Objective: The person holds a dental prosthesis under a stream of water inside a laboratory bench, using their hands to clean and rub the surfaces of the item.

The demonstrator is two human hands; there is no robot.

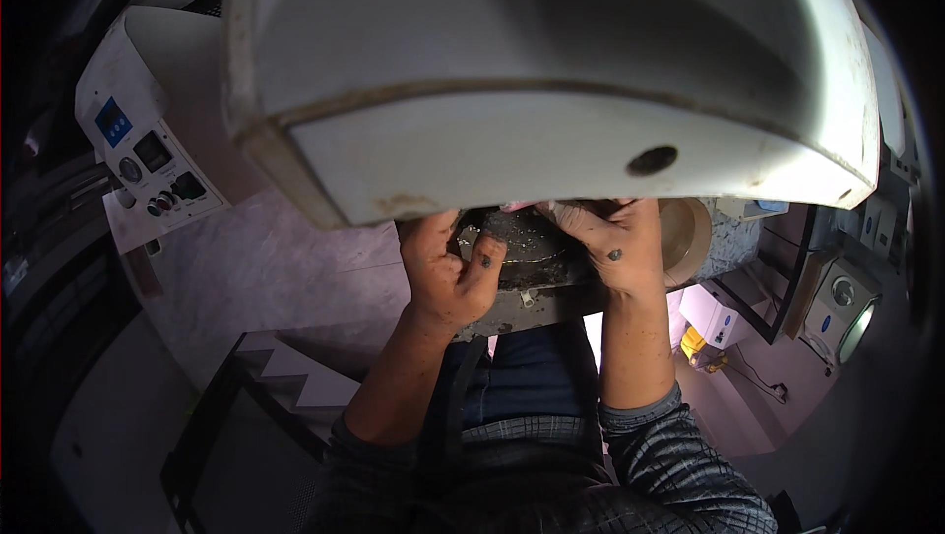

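Observation:
Beneath the lower edge of a white machine hood, my left hand and my right hand reach over a dark, wet, ridged round surface. My left hand is curled, its thumb smeared dark and its other fingertips partly hidden by the hood. My right hand is bent inward, its thumb toward a small pink piece at the hood's edge; its other fingertips are hidden. I cannot make out which fingers hold that piece. A beige round bowl sits just right of my right hand.
A white control housing with buttons stands left, beside a pale marbled worktop. At right are a lamp-like device, a white box, a yellow object and cables. A black metal frame is at lower left.

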